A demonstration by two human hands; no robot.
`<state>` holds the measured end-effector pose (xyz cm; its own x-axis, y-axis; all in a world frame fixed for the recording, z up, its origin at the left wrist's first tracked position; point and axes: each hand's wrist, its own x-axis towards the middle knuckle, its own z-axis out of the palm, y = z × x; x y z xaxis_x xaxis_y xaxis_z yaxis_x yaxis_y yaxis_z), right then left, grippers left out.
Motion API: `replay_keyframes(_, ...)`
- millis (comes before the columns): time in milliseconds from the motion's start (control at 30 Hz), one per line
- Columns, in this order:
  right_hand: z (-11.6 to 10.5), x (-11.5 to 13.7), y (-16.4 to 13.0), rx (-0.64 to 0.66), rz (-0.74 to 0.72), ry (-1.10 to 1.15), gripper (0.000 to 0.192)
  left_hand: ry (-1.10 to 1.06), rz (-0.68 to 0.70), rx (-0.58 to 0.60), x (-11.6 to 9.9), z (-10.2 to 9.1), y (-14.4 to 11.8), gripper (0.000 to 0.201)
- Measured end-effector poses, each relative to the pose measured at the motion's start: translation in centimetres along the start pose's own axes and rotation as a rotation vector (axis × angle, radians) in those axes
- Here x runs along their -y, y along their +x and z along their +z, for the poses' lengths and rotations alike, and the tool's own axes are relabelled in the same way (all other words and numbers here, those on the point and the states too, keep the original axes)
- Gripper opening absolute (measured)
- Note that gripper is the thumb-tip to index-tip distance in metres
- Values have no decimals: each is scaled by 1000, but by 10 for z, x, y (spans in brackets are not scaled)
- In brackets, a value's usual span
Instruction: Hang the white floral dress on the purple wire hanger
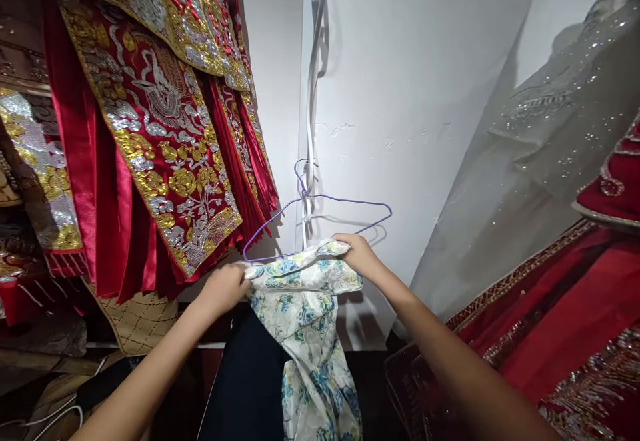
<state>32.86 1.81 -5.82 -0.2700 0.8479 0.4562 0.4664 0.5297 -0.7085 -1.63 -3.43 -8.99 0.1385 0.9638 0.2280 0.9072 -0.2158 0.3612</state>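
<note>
Wall: white, background.
Red embroidered costume: hanging left.
Floral garment: between hands, long axis drooping down.
Purple hanger: just above garment, bar partly behind it.
Left hand: gripping top left edge.
Right hand: gripping top right, nearer hanger's middle.

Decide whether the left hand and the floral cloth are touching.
Touching. The head view shows it: the left hand grips the floral cloth at its upper left corner, with no gap between them.
</note>
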Motion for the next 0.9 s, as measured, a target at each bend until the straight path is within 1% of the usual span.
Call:
replay_keyframes(67, -10, 3, 0, 5, -2, 1, 14, -108, 121, -189, -3, -3, 3, 9)
replay_keyframes(100, -12, 5, -1, 9, 1, 8, 13, -177, 193, -260, -5, -6, 4, 10)
replay_keyframes(133, -11, 8, -1, 20, 4, 27, 12, -244, 256, -303, -7, -10, 5, 12)
replay_keyframes(200, -5, 15, -4, 74, 4, 107, 12, -333, 333, -325, -12, -22, 10, 17)
replay_keyframes(267, 5, 23, -10, 136, -16, 198, 11, -358, 362, -311, -20, -36, 18, 25)
replay_keyframes(333, 10, 30, -16, 173, -45, 242, 14, -353, 377, -316, -28, -49, 30, 37)
replay_keyframes(367, 10, 32, -19, 172, -58, 242, 20, -336, 383, -321, -32, -54, 37, 42)
replay_keyframes(400, 7, 33, -21, 150, -61, 230, 30, -313, 386, -328, -34, -58, 43, 44)
replay_keyframes(433, 3, 31, -22, 93, -55, 211, 44, -286, 387, -330, -35, -61, 49, 44)
replay_keyframes(467, -4, 28, -23, -5, -38, 188, 60, -263, 391, -328, -36, -63, 53, 42)
replay_keyframes(500, -13, 23, -22, -128, -7, 156, 74, -246, 395, -317, -36, -65, 56, 40)
replay_keyframes(533, -23, 17, -19, -257, 34, 117, 85, -237, 401, -305, -37, -65, 59, 38)
replay_keyframes(567, -33, 11, -16, -362, 77, 71, 89, -235, 407, -294, -37, -65, 60, 37)
replay_keyframes(600, -44, 6, -13, -425, 114, 23, 85, -233, 413, -291, -37, -65, 61, 36)
replay_keyframes(633, -55, 2, -9, -442, 141, -17, 75, -230, 417, -303, -38, -65, 62, 34)
replay_keyframes(700, -78, -1, -5, -364, 182, -20, 48, -221, 402, -375, -38, -64, 63, 29)
replay_keyframes(733, -89, 0, -5, -286, 213, 21, 40, -219, 372, -422, -37, -65, 64, 25)
replay_keyframes(800, -110, 7, -9, -69, 309, 141, 38, -240, 260, -481, -34, -66, 65, 20)
replay_keyframes(867, -127, 14, -16, 155, 407, 258, 39, -271, 134, -478, -29, -69, 65, 25)
replay_keyframes(900, -132, 16, -18, 226, 438, 315, 39, -277, 97, -464, -28, -71, 64, 28)
